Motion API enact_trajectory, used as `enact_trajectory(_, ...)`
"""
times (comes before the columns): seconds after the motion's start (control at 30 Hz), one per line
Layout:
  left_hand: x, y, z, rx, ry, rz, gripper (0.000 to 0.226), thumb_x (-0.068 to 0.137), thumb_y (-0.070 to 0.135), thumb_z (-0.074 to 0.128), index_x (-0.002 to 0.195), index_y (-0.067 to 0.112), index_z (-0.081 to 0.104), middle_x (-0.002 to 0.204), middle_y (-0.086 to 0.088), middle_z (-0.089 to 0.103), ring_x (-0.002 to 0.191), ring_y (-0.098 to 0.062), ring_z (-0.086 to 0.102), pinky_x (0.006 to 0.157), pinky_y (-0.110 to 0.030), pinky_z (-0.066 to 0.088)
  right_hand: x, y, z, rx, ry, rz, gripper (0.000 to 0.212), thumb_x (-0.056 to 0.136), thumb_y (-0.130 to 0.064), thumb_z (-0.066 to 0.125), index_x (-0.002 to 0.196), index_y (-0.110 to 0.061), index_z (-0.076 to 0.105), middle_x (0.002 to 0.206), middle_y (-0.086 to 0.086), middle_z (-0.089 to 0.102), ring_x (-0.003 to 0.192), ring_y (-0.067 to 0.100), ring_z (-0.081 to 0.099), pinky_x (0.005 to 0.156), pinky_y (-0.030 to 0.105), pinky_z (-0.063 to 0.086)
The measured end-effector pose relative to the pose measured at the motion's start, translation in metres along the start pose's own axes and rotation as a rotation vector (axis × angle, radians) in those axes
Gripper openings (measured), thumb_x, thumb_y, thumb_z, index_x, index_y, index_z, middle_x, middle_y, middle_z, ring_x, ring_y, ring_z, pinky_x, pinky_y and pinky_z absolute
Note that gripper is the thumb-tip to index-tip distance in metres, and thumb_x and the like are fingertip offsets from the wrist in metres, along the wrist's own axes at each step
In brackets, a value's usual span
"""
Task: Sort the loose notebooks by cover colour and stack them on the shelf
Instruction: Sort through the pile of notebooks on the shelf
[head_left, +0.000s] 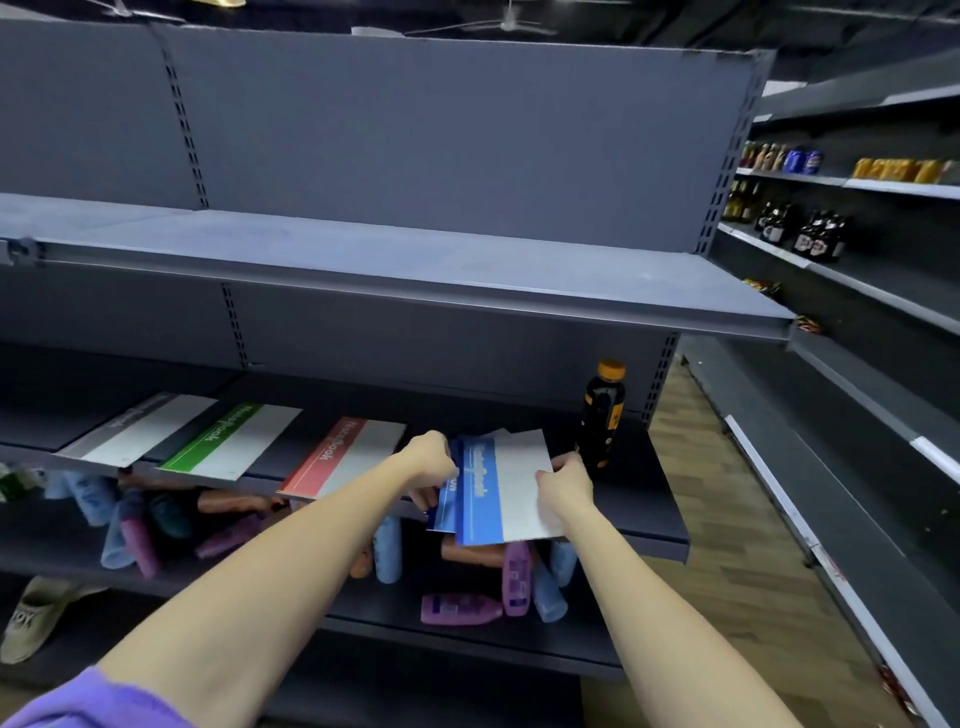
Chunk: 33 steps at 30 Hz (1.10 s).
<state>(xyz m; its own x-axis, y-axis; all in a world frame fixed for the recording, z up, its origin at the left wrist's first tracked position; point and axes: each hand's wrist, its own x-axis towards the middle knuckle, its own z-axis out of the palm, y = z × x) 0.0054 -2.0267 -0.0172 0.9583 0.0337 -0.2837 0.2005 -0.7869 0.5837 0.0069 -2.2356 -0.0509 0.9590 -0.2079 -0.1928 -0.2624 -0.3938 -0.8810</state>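
On the dark middle shelf (644, 525) lie a grey-banded notebook (140, 428), a green-banded notebook (234, 441) and a red-banded notebook (345, 457), side by side from left to right. Right of them is a small pile of blue-banded notebooks (493, 488), overhanging the shelf's front edge. My left hand (428, 457) grips the pile's left edge. My right hand (563, 486) pinches the right edge of the top blue notebook. The lower blue notebooks are mostly covered.
A dark bottle with an orange cap (602, 413) stands just right of the blue pile. The grey shelf above (415, 270) is bare. Purple and blue bottles (514, 582) lie on the shelf below. Stocked shelves (810, 234) run along the right aisle.
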Motion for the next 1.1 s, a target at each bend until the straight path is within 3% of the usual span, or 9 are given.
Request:
enact_trajectory(0.17,0.007,-0.008,0.003,0.042,0.03,0.052,0.003,0.093,0.012,0.053,0.096,0.011,0.051,0.091,-0.016,0.063,0.058,-0.027,0.065,0.046,-0.032,0.053,0.014,0.004,-0.008,-0.224,0.028,-0.121,0.016,0.095,-0.013,0.055,0.11,-0.018,0.055,0.105,0.008,0.06,0.094,0.028,0.058,0.074,0.032,0.045)
enact_trajectory(0.33,0.016,-0.022,0.005,0.188,0.061,0.126,0.002,0.09,0.016,0.057,0.09,0.017,0.056,0.105,-0.009,0.067,0.094,-0.028,0.063,0.069,-0.03,0.045,0.032,-0.002,-0.005,-0.292,-0.033,-0.178,0.035,0.094,-0.012,0.056,0.129,-0.013,0.057,0.119,0.014,0.062,0.106,0.032,0.06,0.081,0.031,0.047)
enact_trajectory(0.47,0.023,-0.027,0.005,0.222,0.026,0.166,0.005,0.086,0.015,0.059,0.089,0.017,0.057,0.101,-0.007,0.065,0.093,-0.027,0.062,0.07,-0.03,0.044,0.04,0.003,0.003,-0.477,-0.205,-0.177,0.055,0.088,-0.017,0.066,0.14,-0.011,0.049,0.137,0.017,0.05,0.12,0.032,0.056,0.097,0.032,0.046)
enact_trajectory(0.57,0.026,-0.027,0.007,0.227,0.025,0.179,0.004,0.086,0.017,0.059,0.089,0.018,0.057,0.097,-0.004,0.064,0.091,-0.026,0.061,0.073,-0.034,0.047,0.041,0.013,0.009,-0.522,-0.213,-0.208,0.049,0.089,-0.016,0.063,0.137,-0.012,0.053,0.138,0.013,0.048,0.122,0.028,0.057,0.103,0.04,0.048)
enact_trajectory(0.7,0.024,-0.029,0.008,0.244,0.025,0.178,0.004,0.088,0.02,0.058,0.091,0.018,0.057,0.098,-0.004,0.064,0.091,-0.026,0.061,0.077,-0.036,0.05,0.03,0.009,0.014,-0.557,-0.2,-0.329,0.041,0.09,-0.015,0.055,0.131,-0.016,0.059,0.135,0.009,0.052,0.12,0.025,0.058,0.102,0.039,0.048)
enact_trajectory(0.93,0.012,-0.03,0.005,0.293,0.031,0.175,0.003,0.089,0.019,0.058,0.09,0.019,0.055,0.103,-0.008,0.066,0.094,-0.028,0.061,0.077,-0.035,0.048,0.006,0.005,0.04,-0.889,-0.354,-0.406,0.039,0.098,-0.037,0.051,0.136,-0.024,0.055,0.137,0.007,0.049,0.127,0.029,0.044,0.105,0.038,0.04)
enact_trajectory(1.1,0.001,-0.033,-0.003,0.307,0.026,0.171,0.008,0.087,0.016,0.056,0.095,0.016,0.059,0.102,-0.007,0.065,0.093,-0.027,0.061,0.076,-0.035,0.05,-0.01,0.002,0.056,-0.939,-0.312,-0.383,0.042,0.099,-0.028,0.046,0.139,-0.017,0.051,0.136,0.012,0.046,0.127,0.031,0.04,0.106,0.039,0.039)
